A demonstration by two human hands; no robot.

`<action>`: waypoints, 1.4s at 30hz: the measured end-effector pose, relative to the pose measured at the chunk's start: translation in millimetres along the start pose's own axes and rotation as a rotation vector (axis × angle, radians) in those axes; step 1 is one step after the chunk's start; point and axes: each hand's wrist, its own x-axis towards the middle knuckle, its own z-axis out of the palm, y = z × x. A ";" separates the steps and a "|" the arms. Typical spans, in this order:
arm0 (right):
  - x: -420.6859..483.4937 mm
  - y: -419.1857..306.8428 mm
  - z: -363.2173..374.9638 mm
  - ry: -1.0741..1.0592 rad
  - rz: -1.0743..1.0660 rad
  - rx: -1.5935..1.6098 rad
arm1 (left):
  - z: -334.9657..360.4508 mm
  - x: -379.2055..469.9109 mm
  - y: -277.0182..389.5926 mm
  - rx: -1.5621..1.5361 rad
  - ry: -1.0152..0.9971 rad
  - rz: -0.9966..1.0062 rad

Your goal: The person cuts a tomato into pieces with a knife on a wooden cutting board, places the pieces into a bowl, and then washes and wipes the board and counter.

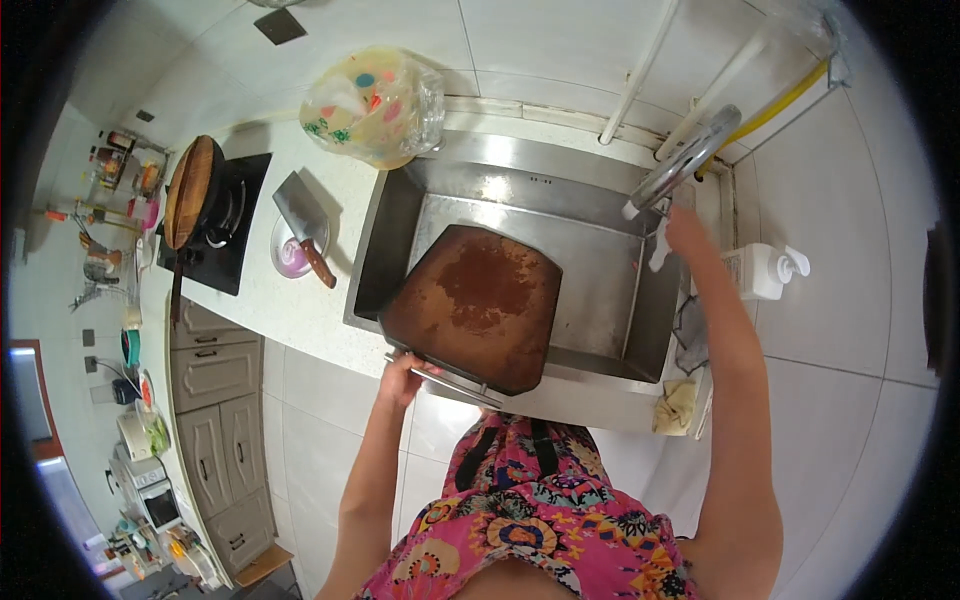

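Note:
My left hand [405,380] is closed on the metal bar handle [450,382] of a flat brown board [480,300]. The board has a dark rim and a patchy, darker, wet-looking middle. It is held tilted over the front left part of a stainless steel sink [585,262], past the front edge. On the right, my right hand [684,231] grips at the lever beside the chrome faucet [679,165]; its fingertips are partly hidden. A small white item [660,251] hangs just below that hand, and I cannot tell what it is.
A cleaver [300,217] lies across a small bowl [281,247] left of the sink. Behind stands a filled plastic bag [371,109]. A pan with a wooden lid [195,191] sits on the cooktop [251,195]. At right are a white pump bottle [757,270] and a yellowish cloth [675,407].

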 end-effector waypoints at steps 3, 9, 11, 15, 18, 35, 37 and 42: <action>-26.8 -32.1 -9.2 0.058 -0.116 0.071 | 5.3 13.2 9.2 0.085 0.212 -0.002; -62.4 -136.8 50.7 -0.050 0.062 0.977 | 11.7 6.9 6.6 0.198 0.393 0.067; -56.2 -140.7 63.0 -0.060 0.174 1.148 | 15.7 5.9 -1.2 0.246 0.433 0.040; -50.7 -145.8 72.1 0.035 0.122 1.208 | 0.5 0.2 -10.6 0.313 0.613 0.116; -45.0 -138.3 52.3 -0.002 0.072 1.068 | 57.3 -9.1 -7.8 0.971 0.821 0.480; -63.0 -98.0 21.1 -0.279 -0.193 0.733 | 246.9 148.2 -96.8 -0.398 -0.282 -0.336; -66.6 -87.7 19.6 -0.209 0.135 1.048 | 251.7 171.1 -123.2 -0.359 -0.326 -0.190; -23.1 21.7 9.1 -0.008 0.575 1.924 | 279.1 190.9 -133.0 -0.178 -0.245 -0.136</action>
